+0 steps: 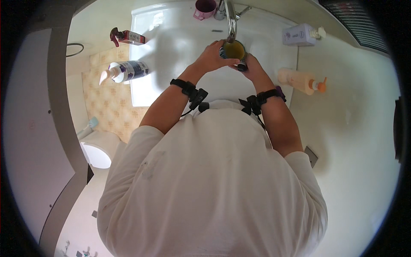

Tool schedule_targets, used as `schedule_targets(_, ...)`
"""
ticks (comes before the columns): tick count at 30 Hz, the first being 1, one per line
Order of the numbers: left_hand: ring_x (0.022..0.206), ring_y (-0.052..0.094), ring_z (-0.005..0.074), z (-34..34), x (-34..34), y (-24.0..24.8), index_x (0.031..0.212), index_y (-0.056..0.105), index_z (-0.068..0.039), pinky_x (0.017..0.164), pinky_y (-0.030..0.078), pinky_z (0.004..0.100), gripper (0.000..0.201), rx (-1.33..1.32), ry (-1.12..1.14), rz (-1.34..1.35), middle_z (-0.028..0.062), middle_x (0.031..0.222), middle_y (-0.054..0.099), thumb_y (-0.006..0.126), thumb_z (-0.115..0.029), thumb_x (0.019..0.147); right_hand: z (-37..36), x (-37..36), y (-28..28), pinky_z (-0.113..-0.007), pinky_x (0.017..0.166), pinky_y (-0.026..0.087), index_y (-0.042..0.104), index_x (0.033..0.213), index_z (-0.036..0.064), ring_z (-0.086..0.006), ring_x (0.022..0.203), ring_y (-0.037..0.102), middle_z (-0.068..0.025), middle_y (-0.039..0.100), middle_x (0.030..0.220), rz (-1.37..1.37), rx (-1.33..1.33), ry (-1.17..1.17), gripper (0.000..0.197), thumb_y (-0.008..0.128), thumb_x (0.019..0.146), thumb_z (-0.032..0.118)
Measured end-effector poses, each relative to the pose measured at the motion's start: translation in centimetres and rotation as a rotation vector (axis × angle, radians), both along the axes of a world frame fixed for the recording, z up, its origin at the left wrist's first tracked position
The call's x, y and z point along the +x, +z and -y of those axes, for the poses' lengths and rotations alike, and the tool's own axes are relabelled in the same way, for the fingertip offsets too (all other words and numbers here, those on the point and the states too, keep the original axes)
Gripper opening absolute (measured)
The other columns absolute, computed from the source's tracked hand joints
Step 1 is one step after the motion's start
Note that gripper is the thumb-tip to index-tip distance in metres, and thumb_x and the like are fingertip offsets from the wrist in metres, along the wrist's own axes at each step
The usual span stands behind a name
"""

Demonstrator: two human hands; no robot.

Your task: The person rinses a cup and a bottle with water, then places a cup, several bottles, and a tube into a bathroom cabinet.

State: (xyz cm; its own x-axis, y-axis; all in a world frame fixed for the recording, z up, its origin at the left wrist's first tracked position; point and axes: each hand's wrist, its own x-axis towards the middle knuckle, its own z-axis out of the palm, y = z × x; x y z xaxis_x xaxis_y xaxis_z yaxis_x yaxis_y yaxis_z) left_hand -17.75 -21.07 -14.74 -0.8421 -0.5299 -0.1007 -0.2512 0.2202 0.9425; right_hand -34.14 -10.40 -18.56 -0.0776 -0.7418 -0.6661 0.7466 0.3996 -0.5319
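A mug point(234, 50) with a yellowish inside and a dark, patterned outer wall is held right under the spout of the chrome faucet point(231, 21). Its opening faces up. My left hand point(212, 58) wraps round its left side, with the thumb across the near side. On the right, my right hand point(253, 68) closes on the mug, its fingertips partly hidden. A small dark part point(242, 67) shows between the two hands; whether it is the mug's handle I cannot tell. Below the hands lies the white sink point(180, 85). Whether water runs is not clear.
A pink cup point(205, 8) stands behind, left of the faucet. Along the sink's left edge are a red spray bottle point(132, 37) and a white-and-dark pump bottle point(130, 70). On the right edge stand a lavender pump bottle point(299, 35) and a peach pump bottle point(297, 80).
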Motion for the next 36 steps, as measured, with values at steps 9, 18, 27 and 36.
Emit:
schedule_targets(9, 0.12, 0.049, 0.0334, 2.2, -0.3, -0.6, 0.131, 0.051, -0.006, 0.101, 0.042, 0.0424, 0.082, -0.117, -0.01, 0.173, 0.0206, 0.126, 0.051, 0.08, -0.051, 0.069, 0.8, -0.2, 2.1, -0.046, 0.069, 0.063, 0.035, 0.118, -0.0042, -0.0328, 0.093, 0.065, -0.0218, 0.056, 0.113, -0.056, -0.082, -0.165, 0.041, 0.059, 0.092, 0.016)
schedule_targets(18, 0.113, 0.056, 0.0262, 1.7, 1.2, -1.0, 0.134, 0.047, -0.007, 0.092, 0.05, 0.04, 0.071, 0.215, 0.185, 0.0, 0.0135, 0.123, 0.056, 0.078, -0.037, 0.077, 1.9, 0.4, 1.8, -0.042, 0.08, 0.06, 0.049, 0.11, -0.0128, -0.034, 0.091, 0.065, -0.0228, 0.058, 0.109, -0.04, 0.121, -0.291, 0.025, 0.049, 0.092, 0.004)
schedule_targets(27, 0.082, 0.063, 0.0183, 1.5, 3.8, -2.3, 0.129, 0.049, -0.009, 0.066, 0.054, 0.0303, 0.051, 1.073, 0.227, -0.018, 0.0092, 0.103, 0.062, 0.059, -0.043, 0.092, 2.2, 0.7, 1.1, -0.03, 0.065, 0.053, 0.054, 0.113, 0.0024, -0.0187, 0.081, 0.063, -0.0088, 0.065, 0.098, -0.792, -0.072, 0.118, 0.032, 0.068, 0.084, 0.006)
schedule_targets(36, 0.068, 0.063, 0.0186, 1.8, 1.5, -0.6, 0.118, 0.051, -0.015, 0.047, 0.042, 0.0231, 0.042, 1.151, 0.607, -0.07, 0.0075, 0.093, 0.063, 0.054, -0.049, 0.093, 4.1, 2.2, 2.9, -0.03, 0.064, 0.054, 0.053, 0.113, -0.0002, -0.0198, 0.082, 0.064, -0.0092, 0.063, 0.097, -0.627, 0.058, -0.088, 0.03, 0.065, 0.085, 0.003)
